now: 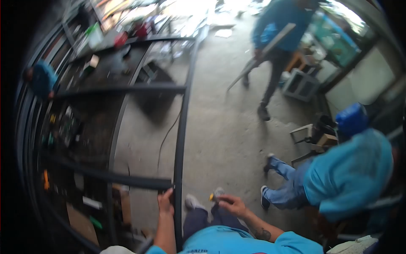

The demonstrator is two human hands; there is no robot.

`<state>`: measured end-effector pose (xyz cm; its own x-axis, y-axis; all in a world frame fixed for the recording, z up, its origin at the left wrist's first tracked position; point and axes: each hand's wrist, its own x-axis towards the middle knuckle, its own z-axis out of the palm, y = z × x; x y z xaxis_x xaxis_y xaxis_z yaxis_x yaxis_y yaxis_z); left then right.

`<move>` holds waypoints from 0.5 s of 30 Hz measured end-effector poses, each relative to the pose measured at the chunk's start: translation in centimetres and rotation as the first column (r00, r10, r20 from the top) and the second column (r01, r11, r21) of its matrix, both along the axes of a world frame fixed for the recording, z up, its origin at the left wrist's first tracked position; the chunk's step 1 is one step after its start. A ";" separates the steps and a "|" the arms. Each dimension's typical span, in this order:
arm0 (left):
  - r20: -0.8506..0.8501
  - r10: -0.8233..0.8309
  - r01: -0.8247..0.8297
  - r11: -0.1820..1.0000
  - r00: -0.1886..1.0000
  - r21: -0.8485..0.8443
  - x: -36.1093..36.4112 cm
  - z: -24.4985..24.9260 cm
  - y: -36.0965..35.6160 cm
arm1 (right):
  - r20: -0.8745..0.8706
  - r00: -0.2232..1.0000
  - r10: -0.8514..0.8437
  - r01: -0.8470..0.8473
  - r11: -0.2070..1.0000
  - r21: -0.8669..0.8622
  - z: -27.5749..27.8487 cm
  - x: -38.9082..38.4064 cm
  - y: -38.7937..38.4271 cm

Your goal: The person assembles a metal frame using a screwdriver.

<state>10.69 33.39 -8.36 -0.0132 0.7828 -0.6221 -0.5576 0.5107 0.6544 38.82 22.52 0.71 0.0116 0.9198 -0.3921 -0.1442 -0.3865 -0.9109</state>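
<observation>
My left hand is at the end of a dark metal crossbar, its fingers and thumb up against the bar's underside. This end meets a long dark upright bar of the same frame, just right of the hand. In front of my body, my right hand is closed on a small yellow object, mostly hidden by the fingers and blurred. My shoes stand on the concrete floor below, right of the long bar.
Another crossbar spans the frame farther off. Behind it stands a dark workbench with scattered tools. A person carries a long bar ahead; another in a blue cap bends at right. A cable lies on the floor.
</observation>
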 end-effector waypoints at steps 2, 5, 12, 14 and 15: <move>-0.032 -0.027 0.027 0.999 0.999 -0.020 1.6 3.7 0.6 | 0.057 0.996 0.064 -0.059 0.995 -0.078 -1.2 1.9 1.2; 0.058 0.095 -0.092 0.994 0.994 -0.058 2.5 4.3 0.5 | 0.085 0.996 0.033 -0.034 0.999 0.011 -4.1 4.5 2.5; -0.307 0.003 -0.021 0.998 0.952 -0.058 3.1 5.0 1.0 | 0.031 0.999 0.021 -0.021 1.000 0.008 -11.3 9.2 3.0; -0.337 -0.031 -0.002 0.995 0.941 -0.097 3.4 5.5 1.2 | 0.022 0.999 0.037 -0.036 0.999 -0.024 -12.6 9.6 2.7; -0.365 0.004 -0.027 0.998 0.931 -0.059 3.8 5.5 1.2 | 0.024 0.998 0.054 -0.055 0.998 0.008 -13.6 9.7 2.5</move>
<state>14.46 34.60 -2.87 -0.2602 0.7404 -0.6197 -0.2947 0.5503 0.7812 48.54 24.97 -12.94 -0.0295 0.9226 -0.3845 -0.1015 -0.3855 -0.9171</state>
